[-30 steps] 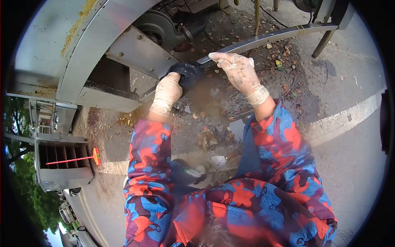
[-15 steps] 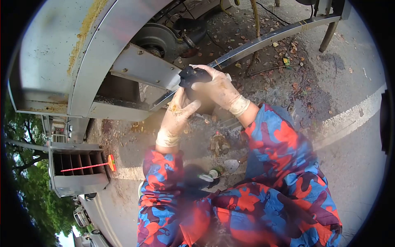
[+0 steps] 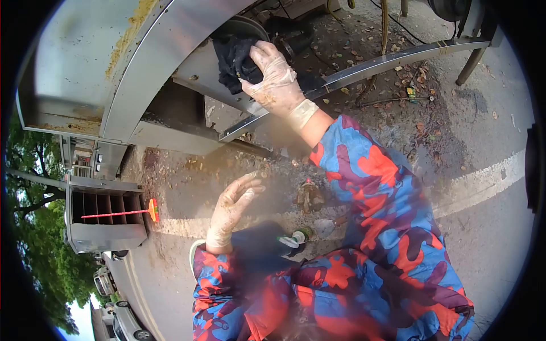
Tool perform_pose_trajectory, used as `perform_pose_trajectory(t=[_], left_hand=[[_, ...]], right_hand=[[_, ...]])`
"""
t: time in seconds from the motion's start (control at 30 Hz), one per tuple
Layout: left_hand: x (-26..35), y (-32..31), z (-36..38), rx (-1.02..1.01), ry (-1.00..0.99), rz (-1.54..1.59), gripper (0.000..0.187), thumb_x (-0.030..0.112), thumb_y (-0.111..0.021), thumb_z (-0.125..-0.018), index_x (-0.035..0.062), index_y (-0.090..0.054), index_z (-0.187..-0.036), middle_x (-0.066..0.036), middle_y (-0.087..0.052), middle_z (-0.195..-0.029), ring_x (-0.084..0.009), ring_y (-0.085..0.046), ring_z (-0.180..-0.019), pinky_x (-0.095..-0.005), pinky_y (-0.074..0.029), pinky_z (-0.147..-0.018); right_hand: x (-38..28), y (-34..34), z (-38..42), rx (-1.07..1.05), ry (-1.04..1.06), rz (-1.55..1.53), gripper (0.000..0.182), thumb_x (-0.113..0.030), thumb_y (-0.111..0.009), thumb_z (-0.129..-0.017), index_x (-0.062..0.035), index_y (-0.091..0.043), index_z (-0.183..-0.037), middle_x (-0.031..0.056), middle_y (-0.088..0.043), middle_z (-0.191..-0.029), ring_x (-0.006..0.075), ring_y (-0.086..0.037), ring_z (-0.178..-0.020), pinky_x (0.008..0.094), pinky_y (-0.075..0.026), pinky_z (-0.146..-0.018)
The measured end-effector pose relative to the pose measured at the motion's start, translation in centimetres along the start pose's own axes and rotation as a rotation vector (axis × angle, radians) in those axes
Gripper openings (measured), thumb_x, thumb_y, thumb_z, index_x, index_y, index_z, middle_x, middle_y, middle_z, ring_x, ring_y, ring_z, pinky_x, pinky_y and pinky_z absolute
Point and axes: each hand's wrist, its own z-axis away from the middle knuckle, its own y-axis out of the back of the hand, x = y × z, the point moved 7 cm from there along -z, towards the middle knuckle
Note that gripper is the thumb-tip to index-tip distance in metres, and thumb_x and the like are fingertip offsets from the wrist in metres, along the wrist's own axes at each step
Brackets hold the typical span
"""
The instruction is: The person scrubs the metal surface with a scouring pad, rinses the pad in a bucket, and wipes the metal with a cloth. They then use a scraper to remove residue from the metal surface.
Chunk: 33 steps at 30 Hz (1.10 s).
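Note:
My right hand [image 3: 277, 85], in a thin translucent glove, grips a crumpled black cloth [image 3: 232, 59]. The cloth is against the grey metal panel [image 3: 199, 71] beside the blower housing [image 3: 242, 27], which it partly covers. Lower down, my left hand [image 3: 233, 207] wears the same kind of stained glove. It hangs in the air above the pavement with its fingers stretched out and nothing in it. Below the hands, on the ground, lie a brown clump [image 3: 309, 197], a scraper-like flat blade [image 3: 325, 228] and a white-and-green bottle-like item [image 3: 296, 238].
A long metal rail [image 3: 364, 67] of the equipment frame crosses in front of me, with leaf litter and cables behind it. Left stands a metal cabinet [image 3: 108, 237] with a red-handled broom [image 3: 152, 210] near it. Parked cars [image 3: 131, 324] are farther off.
Both hands were together on the bunched black cloth. My right hand has carried it up and left to the panel, where it is spread wider. My left hand has let go and dropped lower.

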Motion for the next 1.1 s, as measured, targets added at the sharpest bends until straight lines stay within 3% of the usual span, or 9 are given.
perform_pose_trajectory(t=[0.3, 0.33, 0.43, 0.57, 0.7, 0.77, 0.9, 1.0, 1.1], left_hand=[[-2.3, 0.6, 2.0, -0.063, -0.129, -0.073, 0.044, 0.017, -0.056, -0.096, -0.0006, -0.045, -0.135, -0.014, -0.059, -0.121, -0.0223, -0.061, -0.107, -0.0337, -0.046, -0.095], [-2.6, 0.9, 2.1, -0.064, -0.153, -0.028, 0.043, 0.017, -0.056, -0.096, -0.0006, -0.045, -0.134, -0.014, -0.059, -0.121, -0.0223, -0.061, -0.107, -0.0338, -0.046, -0.094], [-4.5, 2.3, 2.4, -0.046, -0.165, 0.053, 0.042, 0.017, -0.055, -0.097, -0.0006, -0.046, -0.134, -0.014, -0.059, -0.120, -0.0219, -0.061, -0.105, -0.0338, -0.048, -0.093], [-6.2, 4.3, 2.4, 0.024, -0.119, 0.039, 0.041, 0.017, -0.055, -0.097, -0.0005, -0.047, -0.133, -0.013, -0.061, -0.118, -0.0206, -0.062, -0.103, -0.0329, -0.049, -0.091], [-5.3, 4.4, 3.1, 0.038, -0.140, 0.016, 0.040, 0.020, -0.054, -0.098, 0.0006, -0.048, -0.133, -0.012, -0.061, -0.118, -0.0196, -0.063, -0.102, -0.0321, -0.050, -0.090], [-5.0, 4.4, 3.8, 0.029, -0.198, 0.028, 0.040, 0.020, -0.053, -0.098, 0.0009, -0.048, -0.133, -0.013, -0.060, -0.120, -0.0190, -0.062, -0.103, -0.0309, -0.049, -0.090], [-4.0, 4.1, 5.6, -0.017, -0.305, -0.109, 0.042, 0.018, -0.055, -0.097, 0.0008, -0.046, -0.134, -0.013, -0.060, -0.121, -0.0181, -0.060, -0.107, -0.0285, -0.046, -0.092], [-3.0, 4.4, 6.4, -0.036, -0.291, -0.136, 0.041, 0.013, -0.056, -0.096, 0.0006, -0.046, -0.134, -0.013, -0.061, -0.120, -0.0176, -0.059, -0.108, -0.0286, -0.046, -0.093], [-2.4, 4.7, 6.5, -0.010, -0.321, -0.253, 0.041, 0.011, -0.057, -0.095, -0.0008, -0.047, -0.133, -0.013, -0.063, -0.118, -0.0176, -0.059, -0.108, -0.0286, -0.047, -0.092]], right_hand=[[2.0, 1.7, 1.4, -0.125, -0.165, 0.001, 0.057, -0.025, -0.075, -0.072, 0.0031, -0.057, -0.119, 0.0193, -0.059, -0.120, 0.0317, -0.058, -0.109, 0.0363, -0.045, -0.096], [3.0, 2.0, 1.4, -0.196, -0.423, -0.285, 0.058, -0.025, -0.076, -0.071, 0.0033, -0.058, -0.119, 0.0185, -0.064, -0.114, 0.0272, -0.061, -0.107, 0.0330, -0.045, -0.095], [-0.6, 5.6, 0.1, -0.203, -0.570, -0.751, 0.042, -0.011, -0.071, -0.075, 0.0018, -0.061, -0.115, 0.0104, -0.067, -0.107, 0.0185, -0.063, -0.099, 0.0278, -0.048, -0.087], [-7.4, 9.4, -0.7, -0.212, -0.486, -1.143, 0.039, 0.002, -0.064, -0.076, 0.0000, -0.061, -0.115, 0.0058, -0.065, -0.106, 0.0160, -0.062, -0.095, 0.0309, -0.050, -0.087], [-11.1, 9.2, -3.2, -0.089, -0.220, -0.634, 0.040, 0.002, -0.067, -0.076, 0.0013, -0.061, -0.115, 0.0095, -0.064, -0.110, 0.0199, -0.062, -0.099, 0.0303, -0.047, -0.092], [-15.1, 8.8, -5.3, 0.189, 0.499, 0.160, 0.043, -0.003, -0.071, -0.074, 0.0028, -0.059, -0.115, 0.0156, -0.058, -0.118, 0.0251, -0.058, -0.108, 0.0327, -0.045, -0.096], [-14.1, 1.5, -8.1, 0.365, 0.296, 0.555, 0.051, -0.017, -0.075, -0.067, -0.0011, -0.059, -0.112, 0.0194, -0.053, -0.116, 0.0370, -0.047, -0.109, 0.0447, -0.041, -0.094], [-19.7, -5.4, -7.4, 0.124, 0.513, 0.489, 0.047, -0.019, -0.077, -0.059, -0.0095, -0.062, -0.102, 0.0132, -0.055, -0.110, 0.0362, -0.047, -0.104, 0.0427, -0.043, -0.088], [-23.4, -13.3, -6.3, -0.075, 0.531, 0.618, 0.013, -0.015, -0.058, -0.077, -0.0127, -0.066, -0.088, 0.0102, -0.060, -0.095, 0.0326, -0.054, -0.092, 0.0424, -0.045, -0.067]])
